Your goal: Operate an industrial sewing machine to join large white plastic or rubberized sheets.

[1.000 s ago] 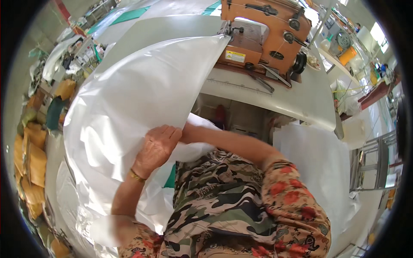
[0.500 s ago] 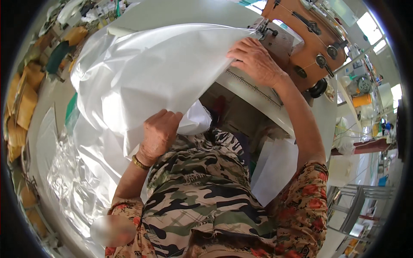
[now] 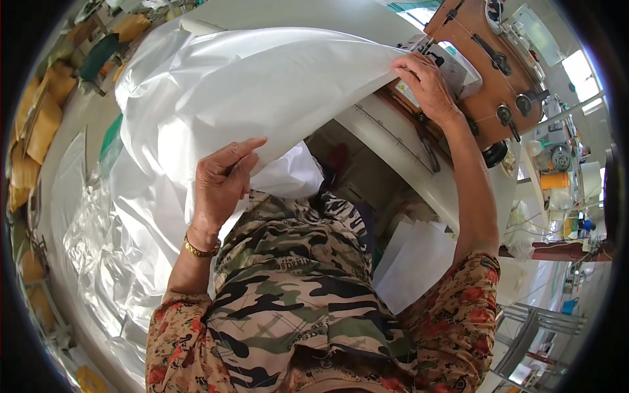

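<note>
A large, glossy white plastic-like sheet (image 3: pixel 262 82) spreads over the left of the table and narrows toward the presser foot of an orange-brown sewing machine (image 3: pixel 485 72). Beside that foot, my right hand (image 3: pixel 426 85) pinches the corner of the sheet, fingers bent over its edge. At the sheet's near edge is my left hand (image 3: pixel 226 175), its index finger stretched out and thumb apart, touching or just above the material. A gold-coloured watch (image 3: pixel 201 244) circles my left wrist. The needle tip is hidden behind my right fingers.
The pale table (image 3: pixel 393 141) carries a printed ruler scale along its near edge; dark scissors-like metal (image 3: pixel 429 150) lie by the machine. White sheets (image 3: pixel 416 262) hang near my right arm. Crumpled clear plastic (image 3: pixel 108 262) lies left. Shelves (image 3: pixel 557 164) stand at right.
My right hand has moved right, closer against the machine, with the sheet's corner. My left hand has loosened from a closed grip, its fingers now extended, and shifted slightly left.
</note>
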`<state>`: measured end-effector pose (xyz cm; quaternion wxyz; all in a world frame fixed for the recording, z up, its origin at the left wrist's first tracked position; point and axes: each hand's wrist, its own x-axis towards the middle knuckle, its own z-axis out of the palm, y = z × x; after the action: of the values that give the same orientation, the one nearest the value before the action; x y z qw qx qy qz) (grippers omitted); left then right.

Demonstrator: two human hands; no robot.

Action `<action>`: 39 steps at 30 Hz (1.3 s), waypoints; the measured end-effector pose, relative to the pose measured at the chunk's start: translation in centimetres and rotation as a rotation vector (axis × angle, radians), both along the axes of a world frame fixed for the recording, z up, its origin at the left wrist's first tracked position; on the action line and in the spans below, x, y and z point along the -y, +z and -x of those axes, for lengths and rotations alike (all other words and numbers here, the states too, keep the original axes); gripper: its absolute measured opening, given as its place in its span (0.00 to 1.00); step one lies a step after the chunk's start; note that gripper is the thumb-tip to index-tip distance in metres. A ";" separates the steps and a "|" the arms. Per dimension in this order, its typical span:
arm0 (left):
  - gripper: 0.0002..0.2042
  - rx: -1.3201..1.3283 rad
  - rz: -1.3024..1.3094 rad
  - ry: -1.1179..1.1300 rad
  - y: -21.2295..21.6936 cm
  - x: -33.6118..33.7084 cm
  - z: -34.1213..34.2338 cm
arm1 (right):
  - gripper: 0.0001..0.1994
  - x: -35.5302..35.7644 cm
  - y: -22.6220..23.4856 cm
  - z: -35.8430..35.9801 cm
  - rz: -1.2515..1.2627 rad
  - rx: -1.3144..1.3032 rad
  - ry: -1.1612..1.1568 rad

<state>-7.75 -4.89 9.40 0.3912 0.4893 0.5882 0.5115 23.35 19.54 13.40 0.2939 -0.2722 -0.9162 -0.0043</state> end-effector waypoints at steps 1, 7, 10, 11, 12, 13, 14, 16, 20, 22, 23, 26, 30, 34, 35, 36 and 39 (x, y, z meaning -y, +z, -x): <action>0.13 -0.023 -0.093 -0.040 0.1 0.0 -0.1 | 0.06 -0.1 0.0 0.1 0.002 0.013 0.008; 0.15 -0.238 -0.258 -0.041 0.2 -0.2 -1.2 | 0.07 -0.1 0.3 0.4 0.040 0.063 -0.025; 0.18 -0.361 -0.254 0.007 0.2 -0.2 -1.8 | 0.06 0.1 0.3 0.3 -0.014 0.119 -0.031; 0.17 -0.371 -0.264 0.030 0.2 -0.3 -1.9 | 0.06 0.2 0.3 0.3 -0.025 0.106 -0.016; 0.16 -0.382 -0.266 0.051 0.1 -0.5 -2.0 | 0.06 0.3 0.3 0.2 -0.027 0.096 0.000; 0.16 -0.377 -0.273 0.047 0.1 -0.6 -2.0 | 0.06 0.4 0.4 0.1 -0.035 0.096 -0.006; 0.15 -0.380 -0.260 0.059 0.1 -0.7 -2.0 | 0.06 0.5 0.4 0.0 -0.031 0.120 0.004; 0.14 -0.383 -0.246 0.071 0.0 -0.9 -1.9 | 0.06 0.6 0.4 -0.1 -0.026 0.145 0.014; 0.08 -0.371 -0.239 0.042 0.0 -1.2 -1.8 | 0.07 0.7 0.5 -0.2 -0.076 0.189 0.004; 0.06 -0.355 -0.227 0.036 -0.1 -1.4 -1.8 | 0.07 0.6 0.5 -0.1 -0.092 0.215 -0.003; 0.05 -0.344 -0.257 0.044 -0.1 -1.5 -1.8 | 0.07 0.5 0.5 -0.1 -0.089 0.203 0.010; 0.04 -0.329 -0.293 0.056 0.0 -1.9 -1.8 | 0.07 0.3 0.3 0.0 -0.087 0.192 -0.004; 0.04 -0.388 -0.338 0.077 0.4 -2.4 -1.5 | 0.06 -0.1 0.1 0.1 -0.095 0.174 -0.044; 0.04 -0.392 -0.420 0.088 0.7 -2.4 -1.6 | 0.07 -0.4 0.3 0.1 -0.075 0.178 -0.041; 0.04 -0.402 -0.377 0.082 0.7 -2.3 -1.7 | 0.07 -0.5 0.4 0.1 -0.060 0.167 -0.038; 0.05 -0.411 -0.348 0.076 0.7 -2.2 -1.7 | 0.07 -0.5 0.5 0.1 -0.044 0.149 -0.038; 0.07 -0.385 -0.338 0.097 0.4 -2.0 -1.7 | 0.06 -0.6 0.7 0.1 -0.030 0.177 -0.043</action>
<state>-6.05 -2.90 9.83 0.1599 0.6071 0.5808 0.5182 23.21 20.15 14.12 0.2155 -0.2858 -0.9325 -0.0482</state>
